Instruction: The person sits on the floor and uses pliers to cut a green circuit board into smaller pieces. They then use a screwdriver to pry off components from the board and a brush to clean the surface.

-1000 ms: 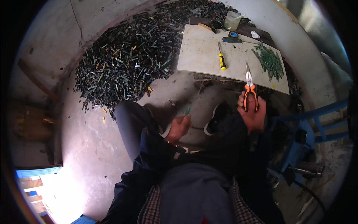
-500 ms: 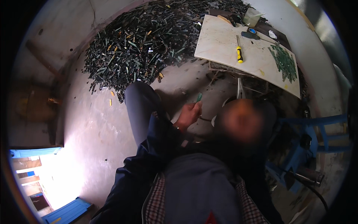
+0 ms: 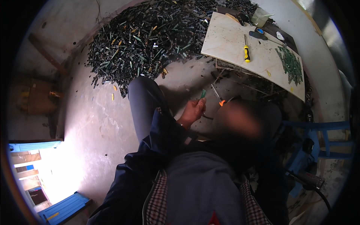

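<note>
My left hand (image 3: 193,112) is closed on a small green strip (image 3: 203,93), which looks like a piece of circuit board. It sticks up past the thumb and fingertips. To its right, my right hand (image 3: 242,120) is smeared, and its fingers cannot be made out singly. Out of that hand points a thin metal-tipped tool with an orange handle (image 3: 222,102), its tip up and left, apart from the green strip. The tool's exact kind is unclear.
A pale board (image 3: 228,41) bears a yellow-black screwdriver (image 3: 246,54), a bundle of green strips (image 3: 290,64) and a dark blue-ended tool (image 3: 258,35). A clear cup (image 3: 261,17) stands behind. Dark strips form a large heap (image 3: 138,41). A blue chair (image 3: 318,140) stands right.
My right hand has turned the orange-handled tool, so its metal tip now leans left, toward the green strip. My left hand still holds the strip, and the whole view has shifted slightly.
</note>
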Tool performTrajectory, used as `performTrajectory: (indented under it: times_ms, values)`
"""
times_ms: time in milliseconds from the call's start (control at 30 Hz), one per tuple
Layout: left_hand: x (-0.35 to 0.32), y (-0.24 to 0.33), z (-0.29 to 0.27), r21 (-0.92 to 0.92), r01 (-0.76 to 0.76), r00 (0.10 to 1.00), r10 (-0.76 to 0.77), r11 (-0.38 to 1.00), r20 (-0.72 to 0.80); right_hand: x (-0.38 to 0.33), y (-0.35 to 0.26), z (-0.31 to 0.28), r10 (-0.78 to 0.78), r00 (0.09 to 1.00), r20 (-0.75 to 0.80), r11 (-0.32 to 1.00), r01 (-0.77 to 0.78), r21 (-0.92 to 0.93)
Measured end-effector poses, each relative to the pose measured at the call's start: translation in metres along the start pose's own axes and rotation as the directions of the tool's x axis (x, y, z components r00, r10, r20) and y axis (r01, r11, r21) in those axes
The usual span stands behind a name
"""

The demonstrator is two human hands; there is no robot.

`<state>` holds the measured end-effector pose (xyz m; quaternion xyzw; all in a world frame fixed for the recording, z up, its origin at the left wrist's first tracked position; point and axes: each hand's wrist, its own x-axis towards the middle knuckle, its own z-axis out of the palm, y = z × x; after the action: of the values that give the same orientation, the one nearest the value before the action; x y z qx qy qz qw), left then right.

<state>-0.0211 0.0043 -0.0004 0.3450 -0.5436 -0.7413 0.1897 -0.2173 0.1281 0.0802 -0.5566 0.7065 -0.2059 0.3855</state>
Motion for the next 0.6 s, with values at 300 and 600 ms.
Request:
performTrajectory:
  times_ms: [300, 600]
  values:
    - [-0.001, 0.003, 0.001, -0.042, 0.062, 0.998, -0.062, 0.997, -0.01, 0.012, 0.023, 0.023, 0.042, 0.998, 0.039, 0.962, -0.05, 0.269]
    - [-0.001, 0.008, 0.003, -0.029, 0.087, 0.995, -0.088, 0.996, -0.037, -0.002, -0.004, 0.015, 0.033, 0.958, 0.286, 0.497, -0.264, 0.827]
